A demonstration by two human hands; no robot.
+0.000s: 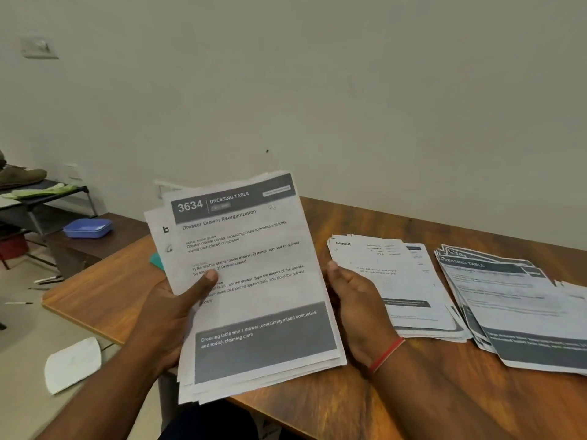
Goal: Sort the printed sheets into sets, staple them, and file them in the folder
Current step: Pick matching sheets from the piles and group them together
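A thick stack of printed sheets (254, 281) is held upright above the near left part of the wooden table (317, 392); its top page reads "3634 Dressing Table". My left hand (171, 319) grips the stack's left edge, thumb on the front. My right hand (359, 306) holds its right edge, a red thread on the wrist. On the table to the right lies a pile of white "blinkit" sheets (409, 281). Further right lies a fanned pile of "Dressing Table" sheets (524, 309). A teal object (156, 261) peeks out behind the held stack. I see no stapler.
A lower dark table at the left carries a blue lidded box (87, 228). A rack (47, 198) with shoes stands against the wall at far left. A white sheet (73, 363) and pens (47, 280) lie on the floor left of the table.
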